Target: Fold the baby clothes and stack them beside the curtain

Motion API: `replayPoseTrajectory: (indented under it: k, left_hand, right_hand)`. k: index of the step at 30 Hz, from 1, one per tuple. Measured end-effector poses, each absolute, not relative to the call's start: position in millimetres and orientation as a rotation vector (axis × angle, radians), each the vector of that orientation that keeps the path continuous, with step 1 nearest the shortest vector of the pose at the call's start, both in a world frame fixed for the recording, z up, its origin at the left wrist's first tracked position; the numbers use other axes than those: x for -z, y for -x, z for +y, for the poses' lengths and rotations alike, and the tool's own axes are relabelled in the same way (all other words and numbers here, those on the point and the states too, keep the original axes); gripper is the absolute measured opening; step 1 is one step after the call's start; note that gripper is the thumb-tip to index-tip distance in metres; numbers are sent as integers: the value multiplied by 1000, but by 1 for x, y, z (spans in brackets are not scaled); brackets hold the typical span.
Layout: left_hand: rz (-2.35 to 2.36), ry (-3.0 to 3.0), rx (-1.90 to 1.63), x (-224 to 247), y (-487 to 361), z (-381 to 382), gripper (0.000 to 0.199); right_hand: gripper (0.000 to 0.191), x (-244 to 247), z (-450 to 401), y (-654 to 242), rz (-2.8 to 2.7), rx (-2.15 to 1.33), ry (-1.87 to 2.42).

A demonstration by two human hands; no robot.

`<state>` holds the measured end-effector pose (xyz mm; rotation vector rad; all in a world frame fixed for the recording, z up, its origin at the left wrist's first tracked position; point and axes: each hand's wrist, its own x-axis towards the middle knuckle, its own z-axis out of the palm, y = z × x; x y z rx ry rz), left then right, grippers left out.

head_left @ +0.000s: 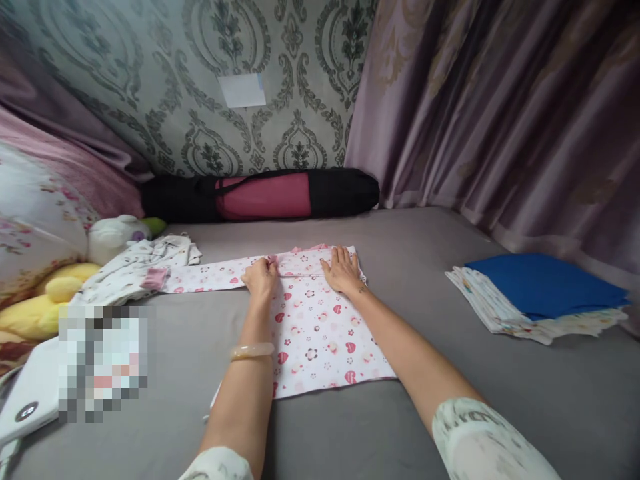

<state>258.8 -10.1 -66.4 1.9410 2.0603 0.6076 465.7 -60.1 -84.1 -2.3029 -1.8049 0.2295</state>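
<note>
A white garment [315,333] with pink hearts and flowers lies on the grey sheet in front of me. One sleeve [205,277] with a pink cuff stretches out to the left, while a strip is folded across the top. My left hand [260,277], below which a pale bangle circles the forearm, is closed on the garment's upper left edge, at the root of that sleeve. Flat on the upper right part of the garment rests my right hand [342,270], fingers spread.
Folded cloths, blue [545,283] on top, lie at the right. Behind is a black and red rolled bag [265,195]. Plush toys [117,238], a spotted white cloth [135,270] and a white device [37,390] with a cable are at the left. Curtains hang at the back right.
</note>
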Motion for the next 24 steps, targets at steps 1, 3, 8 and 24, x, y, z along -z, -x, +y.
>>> replayPoseTrajectory:
  k: [1, 3, 8, 24]
  left_hand:
    - [2064, -1937, -597, 67, -259, -10, 28]
    - [2067, -1921, -588, 67, -260, -11, 27]
    - [2052, -1911, -664, 67, -261, -14, 42]
    - [2053, -2036, -523, 60, -256, -14, 38]
  right_hand:
    - [72, 83, -60, -467, -1808, -247, 2303]
    - [70, 79, -59, -470, -1821, -295, 2301]
    - [69, 76, -62, -486, -1793, -202, 2348]
    - [64, 68, -63, -472, -1868, -90, 2332]
